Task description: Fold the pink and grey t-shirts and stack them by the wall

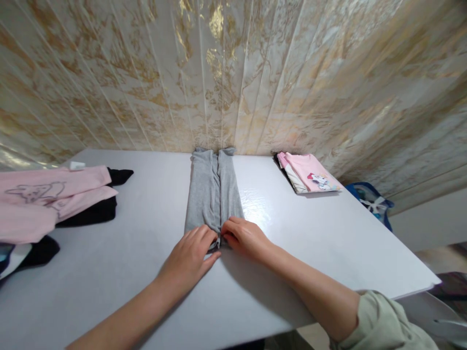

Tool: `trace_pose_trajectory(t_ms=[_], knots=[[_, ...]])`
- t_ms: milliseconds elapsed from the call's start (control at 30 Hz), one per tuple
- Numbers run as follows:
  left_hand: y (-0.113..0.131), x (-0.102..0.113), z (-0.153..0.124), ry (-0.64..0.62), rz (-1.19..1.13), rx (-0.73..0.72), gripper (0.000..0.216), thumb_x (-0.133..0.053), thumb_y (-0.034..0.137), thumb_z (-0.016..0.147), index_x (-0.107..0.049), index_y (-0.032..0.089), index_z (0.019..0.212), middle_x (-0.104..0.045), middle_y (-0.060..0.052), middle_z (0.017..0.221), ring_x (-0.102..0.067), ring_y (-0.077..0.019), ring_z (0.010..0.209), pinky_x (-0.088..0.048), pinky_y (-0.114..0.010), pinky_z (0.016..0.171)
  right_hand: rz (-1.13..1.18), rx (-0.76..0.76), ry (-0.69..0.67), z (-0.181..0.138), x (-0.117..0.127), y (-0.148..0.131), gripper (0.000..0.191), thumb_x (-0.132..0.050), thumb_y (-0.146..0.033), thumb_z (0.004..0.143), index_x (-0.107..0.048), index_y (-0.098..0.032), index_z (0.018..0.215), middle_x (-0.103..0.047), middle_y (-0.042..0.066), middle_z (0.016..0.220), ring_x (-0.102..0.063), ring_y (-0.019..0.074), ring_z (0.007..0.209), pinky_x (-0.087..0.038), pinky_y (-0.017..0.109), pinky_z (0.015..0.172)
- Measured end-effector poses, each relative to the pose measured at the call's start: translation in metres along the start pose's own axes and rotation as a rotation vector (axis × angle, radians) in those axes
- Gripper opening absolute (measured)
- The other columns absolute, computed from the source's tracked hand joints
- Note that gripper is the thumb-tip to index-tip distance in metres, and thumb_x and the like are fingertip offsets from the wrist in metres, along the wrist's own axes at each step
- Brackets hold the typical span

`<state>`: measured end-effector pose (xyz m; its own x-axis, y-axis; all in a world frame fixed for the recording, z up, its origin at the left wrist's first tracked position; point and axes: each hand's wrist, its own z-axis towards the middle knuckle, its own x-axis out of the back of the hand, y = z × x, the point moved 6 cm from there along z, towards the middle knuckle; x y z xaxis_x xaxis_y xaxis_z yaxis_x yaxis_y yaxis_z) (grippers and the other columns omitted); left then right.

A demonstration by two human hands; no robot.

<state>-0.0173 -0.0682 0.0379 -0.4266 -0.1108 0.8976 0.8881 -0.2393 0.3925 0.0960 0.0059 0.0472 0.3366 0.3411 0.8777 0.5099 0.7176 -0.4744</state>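
A grey knit garment (204, 189) lies on the white table in a long, narrow strip, its two sides folded in to meet along a middle seam. My left hand (195, 248) is at the near end, fingers curled over the left half's edge, with the thumb just below the cloth. Opposite it, my right hand (248, 238) pinches the near edge of the right half. Both hands almost meet at the middle line, and the fingertips partly hide the fabric there. At its far end the cloth is slightly rumpled, close to the curtain.
Pink and black clothes (47, 194) lie loosely heaped on the left of the white table (146, 282). A folded stack with a pink printed top (310, 172) sits at the back right. Beyond the right edge is a blue-rimmed bag (372, 201). A patterned curtain (219, 82) hangs behind.
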Motion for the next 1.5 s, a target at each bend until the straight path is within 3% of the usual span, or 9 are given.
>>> trace_pose_trajectory(t_ms=[133, 200, 300, 400, 500, 800, 1067, 1300, 1500], knots=[[-0.006, 0.005, 0.001, 0.066, -0.082, 0.073, 0.005, -0.05, 0.02, 0.088, -0.053, 0.023, 0.085, -0.058, 0.0, 0.084, -0.057, -0.0175, 0.078, -0.046, -0.03, 0.07, 0.055, 0.024, 0.049, -0.005, -0.007, 0.006, 0.016, -0.055, -0.01, 0.086, -0.064, -0.022, 0.09, -0.059, 0.0, 0.085, -0.055, 0.0125, 0.078, -0.037, 0.021, 0.068], [-0.01, 0.014, -0.001, 0.188, -0.152, 0.126, 0.008, -0.046, 0.021, 0.09, -0.05, 0.023, 0.084, -0.056, 0.001, 0.081, -0.057, -0.0157, 0.075, -0.046, -0.028, 0.068, 0.069, 0.039, 0.04, -0.006, -0.005, 0.005, 0.016, -0.056, -0.011, 0.086, -0.066, -0.022, 0.089, -0.06, 0.0, 0.085, -0.056, 0.0124, 0.077, -0.037, 0.021, 0.067], [-0.005, 0.022, -0.005, 0.318, -0.105, 0.051, 0.006, -0.046, 0.019, 0.091, -0.05, 0.023, 0.089, -0.059, -0.001, 0.09, -0.057, -0.0177, 0.086, -0.046, -0.031, 0.079, 0.083, 0.069, 0.023, -0.006, -0.002, 0.002, 0.014, -0.057, -0.012, 0.085, -0.066, -0.022, 0.085, -0.06, -0.001, 0.082, -0.055, 0.0121, 0.075, -0.036, 0.021, 0.066], [0.006, 0.007, -0.007, 0.175, 0.02, -0.079, 0.012, -0.049, 0.014, 0.088, -0.054, 0.023, 0.094, -0.061, -0.003, 0.098, -0.057, -0.0204, 0.093, -0.045, -0.036, 0.085, 0.159, 0.059, 0.039, -0.006, 0.001, 0.004, 0.014, -0.056, -0.011, 0.086, -0.065, -0.021, 0.085, -0.059, -0.001, 0.08, -0.055, 0.0114, 0.074, -0.037, 0.02, 0.065], [0.005, -0.005, -0.008, 0.067, 0.073, -0.068, 0.016, -0.052, 0.012, 0.086, -0.056, 0.022, 0.099, -0.062, -0.004, 0.101, -0.057, -0.0218, 0.095, -0.045, -0.038, 0.085, 0.243, 0.035, 0.076, -0.007, 0.005, 0.008, 0.016, -0.054, -0.008, 0.085, -0.064, -0.02, 0.086, -0.058, -0.001, 0.082, -0.054, 0.0108, 0.073, -0.038, 0.019, 0.066], [0.001, -0.003, -0.008, 0.08, 0.059, -0.069, 0.021, -0.054, 0.014, 0.087, -0.06, 0.023, 0.106, -0.06, -0.004, 0.103, -0.056, -0.0217, 0.098, -0.046, -0.038, 0.085, -0.092, -0.106, 0.062, 0.033, 0.036, 0.013, 0.015, -0.053, -0.019, 0.089, -0.068, -0.022, 0.088, -0.063, 0.002, 0.086, -0.058, 0.0134, 0.076, -0.037, 0.022, 0.067], [0.0, -0.006, -0.009, 0.086, 0.08, -0.086, 0.022, -0.056, 0.013, 0.086, -0.06, 0.022, 0.106, -0.059, -0.005, 0.104, -0.056, -0.022, 0.097, -0.047, -0.039, 0.085, -0.253, -0.368, 0.047, 0.1, 0.003, 0.026, 0.029, -0.05, -0.04, 0.091, -0.069, -0.019, 0.095, -0.07, 0.01, 0.101, -0.066, 0.0215, 0.09, -0.044, 0.027, 0.071], [-0.001, -0.006, -0.009, 0.096, 0.08, -0.08, 0.022, -0.055, 0.013, 0.086, -0.06, 0.023, 0.105, -0.06, -0.004, 0.104, -0.056, -0.0219, 0.097, -0.047, -0.038, 0.084, -0.313, -0.37, 0.173, 0.095, 0.018, 0.028, 0.02, -0.047, -0.03, 0.092, -0.064, -0.021, 0.097, -0.069, 0.007, 0.102, -0.065, 0.0201, 0.089, -0.043, 0.027, 0.071], [0.0, -0.006, -0.011, 0.105, 0.065, -0.073, 0.022, -0.055, 0.018, 0.087, -0.061, 0.024, 0.107, -0.061, -0.005, 0.105, -0.057, -0.0215, 0.097, -0.047, -0.038, 0.085, -0.297, -0.319, 0.163, 0.086, 0.02, 0.03, 0.019, -0.052, -0.036, 0.094, -0.059, -0.02, 0.102, -0.067, 0.006, 0.101, -0.063, 0.0193, 0.086, -0.043, 0.027, 0.07]])
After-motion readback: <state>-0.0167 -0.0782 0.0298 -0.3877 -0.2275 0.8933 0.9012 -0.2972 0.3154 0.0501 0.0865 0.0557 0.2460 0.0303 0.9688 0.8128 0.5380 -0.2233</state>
